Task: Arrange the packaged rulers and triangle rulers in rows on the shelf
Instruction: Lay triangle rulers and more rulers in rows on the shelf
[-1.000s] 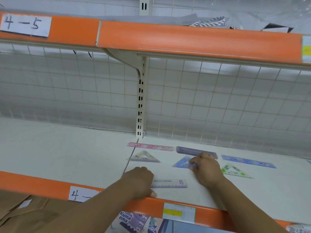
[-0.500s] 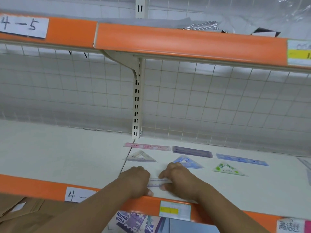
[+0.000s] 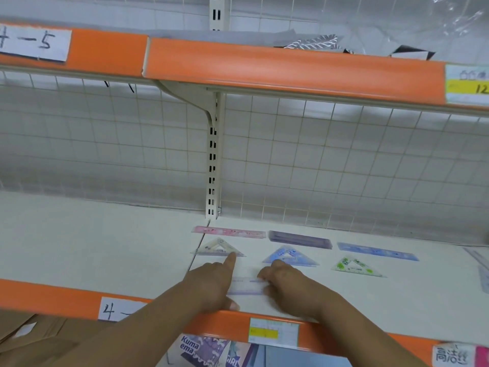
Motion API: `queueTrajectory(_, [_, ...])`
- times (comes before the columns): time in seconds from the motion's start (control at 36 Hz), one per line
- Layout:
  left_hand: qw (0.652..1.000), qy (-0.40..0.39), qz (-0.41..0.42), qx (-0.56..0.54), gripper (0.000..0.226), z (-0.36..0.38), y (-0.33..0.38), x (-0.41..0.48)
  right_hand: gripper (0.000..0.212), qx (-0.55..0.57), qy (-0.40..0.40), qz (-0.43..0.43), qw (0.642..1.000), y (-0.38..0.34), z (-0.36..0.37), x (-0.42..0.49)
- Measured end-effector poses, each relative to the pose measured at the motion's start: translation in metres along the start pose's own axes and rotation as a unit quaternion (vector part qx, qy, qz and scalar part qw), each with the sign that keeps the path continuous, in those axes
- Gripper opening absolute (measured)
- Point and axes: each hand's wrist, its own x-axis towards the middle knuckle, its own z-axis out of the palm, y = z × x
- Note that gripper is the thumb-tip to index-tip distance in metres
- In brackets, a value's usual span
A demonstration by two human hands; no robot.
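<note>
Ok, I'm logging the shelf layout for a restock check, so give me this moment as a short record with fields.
back row, left to right: pink ruler, purple ruler, blue ruler
middle row, left to right: clear triangle, blue triangle, green triangle
front: clear ruler, flat, between the hands
left hand: index finger straight, tip on clear triangle's near edge
right hand: pinches clear ruler's right end
shelf: white, orange front lip
</note>
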Motion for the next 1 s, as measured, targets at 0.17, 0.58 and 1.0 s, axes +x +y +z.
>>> queueTrajectory(0.17, [1.0, 0.005, 0.002, 0.005, 0.106, -0.001, 0.0, -0.001, 0.038, -0.023, -0.007, -0.01, 1.0, 0.016, -0.018, -0.003])
queueTrajectory(0.58, [1.0, -0.002, -0.012, 0.019, 0.071, -0.001, 0.0, -0.001, 0.036, -0.025, 0.116, 0.114, 0.986, 0.099, -0.044, 0.036])
queueTrajectory(1.0, [1.0, 0.002, -0.015, -0.012, 0.067, -0.003, 0.001, -0.002, 0.039, -0.027, 0.103, 0.185, 0.977, 0.128, -0.032, 0.068])
